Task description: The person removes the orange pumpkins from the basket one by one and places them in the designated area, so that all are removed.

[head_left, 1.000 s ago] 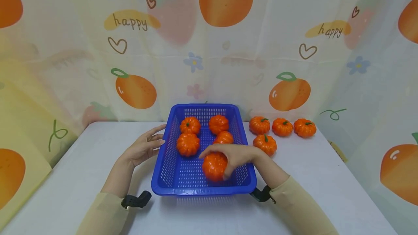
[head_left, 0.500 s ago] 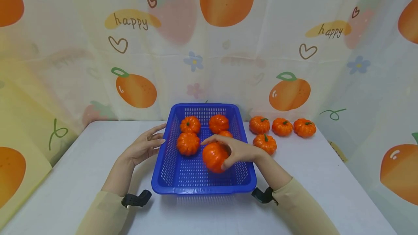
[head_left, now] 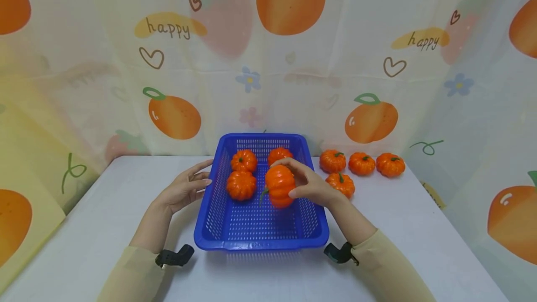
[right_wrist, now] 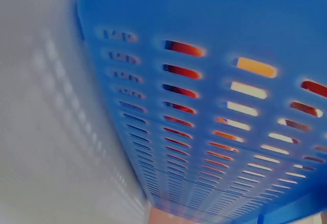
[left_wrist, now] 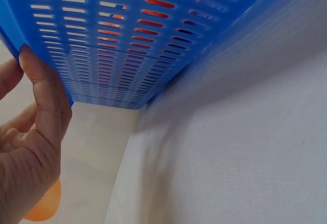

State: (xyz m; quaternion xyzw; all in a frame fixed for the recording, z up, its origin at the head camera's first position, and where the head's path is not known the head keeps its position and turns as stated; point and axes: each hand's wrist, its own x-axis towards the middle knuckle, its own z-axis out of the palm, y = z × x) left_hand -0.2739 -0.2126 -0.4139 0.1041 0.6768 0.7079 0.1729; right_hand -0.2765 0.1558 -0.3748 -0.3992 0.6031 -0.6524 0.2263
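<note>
In the head view, my right hand holds a small orange pumpkin between thumb and fingers over the right half of a blue plastic basket. The held pumpkin is tipped on its side, green stem pointing left and down. Inside the basket, two pumpkins sit one behind the other on the left, the nearer pumpkin ribbed side up. Another pumpkin shows at the back right, partly behind my fingers. My left hand rests its fingertips against the basket's left side, fingers loosely extended; the left wrist view shows fingers at the blue wall.
Right of the basket on the white table, several more pumpkins stand: a back row ending with one pumpkin at the far right, and a nearer pumpkin beside my right wrist. A fruit-printed curtain hangs behind the table.
My right hand has raised the pumpkin from the basket's near right part, moving it up and away from me. The pumpkin has turned so its stem shows. The left hand stays put.
</note>
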